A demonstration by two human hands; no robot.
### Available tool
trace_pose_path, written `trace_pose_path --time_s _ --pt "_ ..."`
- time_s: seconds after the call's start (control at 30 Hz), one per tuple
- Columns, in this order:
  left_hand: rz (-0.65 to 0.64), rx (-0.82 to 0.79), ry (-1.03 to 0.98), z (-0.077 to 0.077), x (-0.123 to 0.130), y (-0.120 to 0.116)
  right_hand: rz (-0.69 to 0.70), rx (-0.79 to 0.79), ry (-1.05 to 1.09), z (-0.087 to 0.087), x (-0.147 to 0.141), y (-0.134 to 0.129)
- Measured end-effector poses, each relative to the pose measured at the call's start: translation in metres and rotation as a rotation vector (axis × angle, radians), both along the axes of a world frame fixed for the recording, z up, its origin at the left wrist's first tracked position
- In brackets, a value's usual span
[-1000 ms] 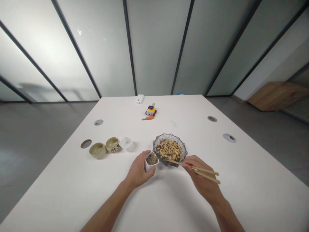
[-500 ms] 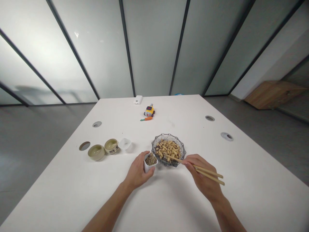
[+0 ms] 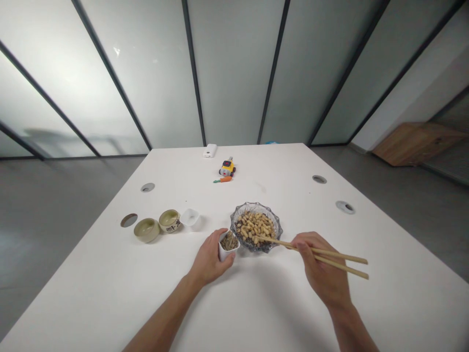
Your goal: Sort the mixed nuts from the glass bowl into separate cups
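Note:
My left hand point(image 3: 211, 258) is wrapped round a small white cup point(image 3: 224, 253) that holds thin, brownish seeds point(image 3: 229, 241). The cup stands against the near left side of a scalloped glass bowl point(image 3: 275, 221). Peanuts point(image 3: 256, 225) fill much of that bowl, with darker bits among them. A pair of wooden chopsticks point(image 3: 342, 260) is held in my right hand point(image 3: 322, 269), to the right of the bowl. Their tips reach over the rim to the peanuts. Whether anything is pinched between the tips is too small to tell.
Left of the cup are a translucent white cup point(image 3: 191, 220) and two green bowls, one point(image 3: 169, 221) beside the other point(image 3: 146, 230). Farther back lie a toy carrot point(image 3: 223, 179), a yellow toy vehicle point(image 3: 227, 168) and a white device point(image 3: 210, 150). Round holes point(image 3: 345, 207) pierce the tabletop.
My right hand has shifted to the right, and the chopsticks have moved with it, their tips still over the peanuts. My left hand and its cup have stayed in place.

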State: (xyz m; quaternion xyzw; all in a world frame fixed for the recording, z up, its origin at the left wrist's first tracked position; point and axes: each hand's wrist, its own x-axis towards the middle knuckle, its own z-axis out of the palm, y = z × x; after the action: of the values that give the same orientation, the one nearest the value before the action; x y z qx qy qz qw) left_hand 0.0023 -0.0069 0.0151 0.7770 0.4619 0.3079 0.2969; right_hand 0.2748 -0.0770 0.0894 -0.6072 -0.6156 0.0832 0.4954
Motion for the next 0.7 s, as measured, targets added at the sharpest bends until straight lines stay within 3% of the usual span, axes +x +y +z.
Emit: trace_pose_path --time_s 0.17,0.47,0.7 --pt "0.007 0.003 0.005 0.001 0.000 0.000 0.049 -0.132 -0.038 -0.001 0.007 0.005" --pt "-0.002 -0.014 0.018 0.001 0.000 0.000 0.110 -0.164 0.035 -0.005 0.002 0.005" --pt "0.004 -0.025 0.018 0.000 0.000 0.000 0.015 -0.125 -0.020 -0.005 0.013 0.003"
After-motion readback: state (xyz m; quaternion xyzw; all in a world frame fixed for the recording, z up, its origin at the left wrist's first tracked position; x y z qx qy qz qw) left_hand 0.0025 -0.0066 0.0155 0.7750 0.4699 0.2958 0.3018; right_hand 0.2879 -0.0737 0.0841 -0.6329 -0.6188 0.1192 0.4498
